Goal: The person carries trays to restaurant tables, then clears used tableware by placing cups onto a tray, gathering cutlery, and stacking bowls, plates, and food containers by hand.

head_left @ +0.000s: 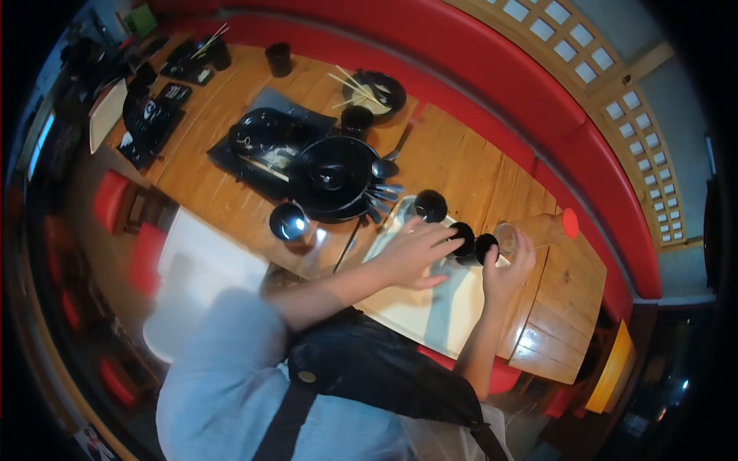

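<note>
My left hand (415, 252) reaches over a cream tray (407, 311), palm down with fingers spread. Its fingertips touch or lie just in front of a black cup (461, 239). A second black cup (487, 249) stands close to the right of that one, beside the thumb of my right hand (510, 269). The right hand's thumb and fingers are apart, and a clear cup (505, 237) shows behind the gap between them. Whether the right hand touches either cup is hard to tell. Another black cup (430, 206) stands at the tray's far left corner.
Left of the tray is a large black bowl (330, 177), with several spoons (382, 196) beside it. Behind it lie used black dishes (265, 134) and a bowl with chopsticks (377, 96). A shiny dark cup (289, 223) sits near the table's front edge. A red bench (530, 107) runs behind.
</note>
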Motion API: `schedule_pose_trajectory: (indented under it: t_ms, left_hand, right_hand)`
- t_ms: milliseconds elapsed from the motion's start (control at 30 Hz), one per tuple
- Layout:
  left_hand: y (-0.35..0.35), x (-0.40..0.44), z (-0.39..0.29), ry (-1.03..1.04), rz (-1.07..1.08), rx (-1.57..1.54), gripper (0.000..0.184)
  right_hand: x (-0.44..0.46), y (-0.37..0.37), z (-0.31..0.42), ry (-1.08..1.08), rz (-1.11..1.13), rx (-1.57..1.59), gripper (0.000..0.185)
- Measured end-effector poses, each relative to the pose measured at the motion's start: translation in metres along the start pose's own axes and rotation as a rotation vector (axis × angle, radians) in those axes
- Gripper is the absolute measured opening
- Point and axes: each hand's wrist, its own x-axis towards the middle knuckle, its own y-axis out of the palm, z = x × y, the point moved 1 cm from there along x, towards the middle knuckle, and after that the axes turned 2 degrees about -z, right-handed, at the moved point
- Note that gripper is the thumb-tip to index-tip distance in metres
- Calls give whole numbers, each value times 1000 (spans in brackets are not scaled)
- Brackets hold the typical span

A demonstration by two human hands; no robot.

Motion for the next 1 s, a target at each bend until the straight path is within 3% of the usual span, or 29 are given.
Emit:
schedule_pose_trajectory:
  t_ms: [33, 67, 100, 133, 167, 200, 233, 267, 300, 367, 467, 533, 600, 700, 767, 867, 967, 1000]
  left_hand:
    - [-27, -22, 3, -36, -11, 54, 64]
    - [-57, -49, 7, -72, -16, 104, 62]
    - [-89, -70, 10, -105, -152, 178, 59]
    - [-98, -93, 23, -147, -445, 312, 61]
    - [-113, -112, 38, -276, -399, 337, 72]
    - [-125, -115, 42, -447, -343, 519, 76]
    - [-136, -118, 45, -617, -284, 703, 80]
    - [-139, -130, 61, -655, -246, 591, 81]
    - [-139, -143, 79, -695, -207, 486, 82]
    - [-138, -154, 91, -689, -154, 314, 77]
    - [-144, -145, 70, -751, -96, 248, 72]
    - [-143, -147, 60, -645, -90, 281, 70]
    - [-144, -136, 42, -618, -67, 258, 69]
    - [-128, -106, 20, -475, 20, 94, 69]
    - [-103, -84, 13, -513, 134, 53, 68]
    - [-61, -56, 10, -406, 106, -67, 68]
    - [-17, -35, 22, -424, 153, -65, 69]
    - [-7, -30, 25, -460, 209, -32, 70]
  right_hand:
    - [5, -9, 24, 41, -229, 67, 44]
    - [3, -11, 57, 122, -233, 307, 31]
    - [-7, 2, 83, 191, -135, 541, 27]
    - [-13, 20, 107, -92, -102, 562, 28]
    - [-18, 30, 143, -78, 58, 685, 25]
    - [-23, 51, 164, -197, 162, 760, 26]
    - [-23, 57, 184, -228, 143, 691, 23]
    - [-20, 60, 193, -262, 127, 626, 21]
    - [-12, 63, 186, -254, 118, 606, 21]
    - [3, 63, 152, -156, -135, 480, 26]
    - [17, 45, 81, 25, 159, -18, 49]
    - [18, 41, 56, 65, 247, -177, 57]
    - [14, 46, 36, 91, 775, -293, 72]
    - [9, 61, 17, 71, 800, -190, 79]
    - [8, 61, 9, 73, 781, -120, 81]
    - [13, 37, -1, 73, 589, -79, 79]
    - [5, 23, -34, 169, 655, -173, 78]
    - [-1, 24, -48, 194, 697, -2, 73]
